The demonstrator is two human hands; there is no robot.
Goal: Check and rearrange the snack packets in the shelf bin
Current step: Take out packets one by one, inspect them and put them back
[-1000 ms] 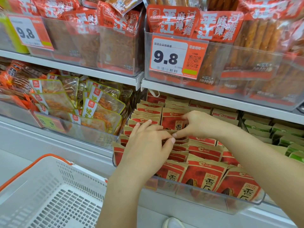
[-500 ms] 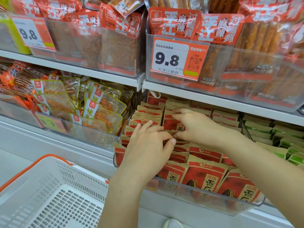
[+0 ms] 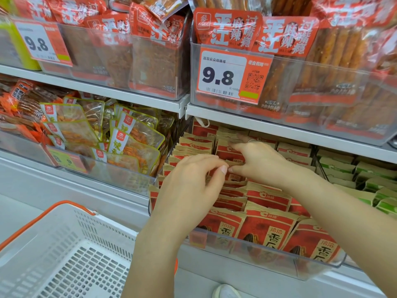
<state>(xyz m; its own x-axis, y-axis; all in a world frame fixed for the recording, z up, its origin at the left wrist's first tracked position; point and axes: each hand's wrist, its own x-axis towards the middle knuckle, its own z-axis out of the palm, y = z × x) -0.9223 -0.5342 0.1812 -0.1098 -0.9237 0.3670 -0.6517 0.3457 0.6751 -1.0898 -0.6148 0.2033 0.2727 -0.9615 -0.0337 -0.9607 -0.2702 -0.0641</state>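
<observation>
Packets of red-and-tan sunflower seeds (image 3: 266,231) stand in rows inside the clear plastic shelf bin (image 3: 279,263), which sits on the lower shelf directly under the orange 9.8 price tag (image 3: 233,76). Both hands work in the middle rows of that bin. The left hand (image 3: 189,188) reaches in from the bin's front left corner, fingers curled over the packet tops and thumb tip pressed toward the right hand; what exactly it pinches is hidden by the hand itself. The right hand (image 3: 262,162) comes in from the bin's right side, thumb and fingers closed on the upper edge of a seed packet (image 3: 231,152) standing in the row behind the left hand, while its forefinger stretches farther back toward the rear rows. A ring (image 3: 251,140) shows on one finger of that hand. Left of the bin, another clear bin holds yellow-edged transparent snack pouches (image 3: 129,143). Right of the bin lie green-and-tan packets (image 3: 365,175). Above the price tag, large red spicy-stick bags (image 3: 285,35) fill the upper shelf. Below and left of the bin sits a white shopping basket (image 3: 64,254) with an orange handle (image 3: 43,216).
</observation>
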